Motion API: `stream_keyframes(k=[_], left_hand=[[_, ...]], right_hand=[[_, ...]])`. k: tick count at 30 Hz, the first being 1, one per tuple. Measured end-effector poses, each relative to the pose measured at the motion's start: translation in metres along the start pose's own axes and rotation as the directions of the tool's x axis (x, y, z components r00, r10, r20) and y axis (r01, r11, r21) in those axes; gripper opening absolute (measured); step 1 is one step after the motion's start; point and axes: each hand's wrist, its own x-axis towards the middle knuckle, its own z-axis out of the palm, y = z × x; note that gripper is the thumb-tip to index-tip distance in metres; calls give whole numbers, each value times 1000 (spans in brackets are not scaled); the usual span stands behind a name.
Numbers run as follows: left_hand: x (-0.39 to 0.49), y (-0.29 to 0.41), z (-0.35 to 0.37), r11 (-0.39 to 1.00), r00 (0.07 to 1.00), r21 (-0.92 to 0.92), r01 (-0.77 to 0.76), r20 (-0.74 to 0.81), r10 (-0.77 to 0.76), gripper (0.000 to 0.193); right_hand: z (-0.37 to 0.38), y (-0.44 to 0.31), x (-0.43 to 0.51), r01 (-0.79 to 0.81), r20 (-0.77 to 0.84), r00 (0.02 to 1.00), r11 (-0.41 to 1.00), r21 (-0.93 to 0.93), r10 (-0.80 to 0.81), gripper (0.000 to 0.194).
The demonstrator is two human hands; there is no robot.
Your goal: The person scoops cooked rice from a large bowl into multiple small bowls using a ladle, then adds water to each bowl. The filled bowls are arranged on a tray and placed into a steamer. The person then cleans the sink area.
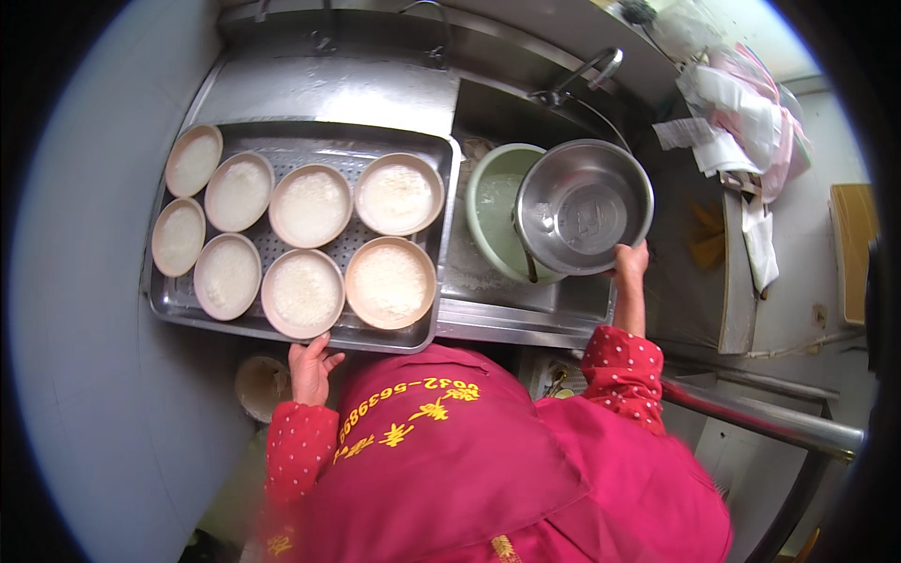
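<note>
My right hand grips the near rim of a stainless steel basin, which shows only a little moisture on its bottom. The basin is over the right part of a pale green plastic tub holding water in the sink. At the near edge of a perforated steel tray, my left hand touches the rim with its fingertips, the fingers apart. Several round bowls stand in the tray in two rows, with white rice in cloudy water, among them a front bowl just beyond my left hand.
A curved faucet rises behind the sink. Plastic bags hang at the upper right, above a panel edge. A metal rail runs at the lower right. A round container stands below the tray, near the left wall.
</note>
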Motion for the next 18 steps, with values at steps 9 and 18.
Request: stream_keyframes(k=[9, 18], left_hand=[[4, 6, -2, 998, 997, 40, 43, 56, -45, 23], [7, 7, -9, 996, 988, 73, 47, 142, -57, 24]], right_hand=[[-23, -62, -19, -98, 233, 970, 988, 119, 68, 44], [-44, -113, -26, 73, 273, 959, 997, -1, -70, 42]])
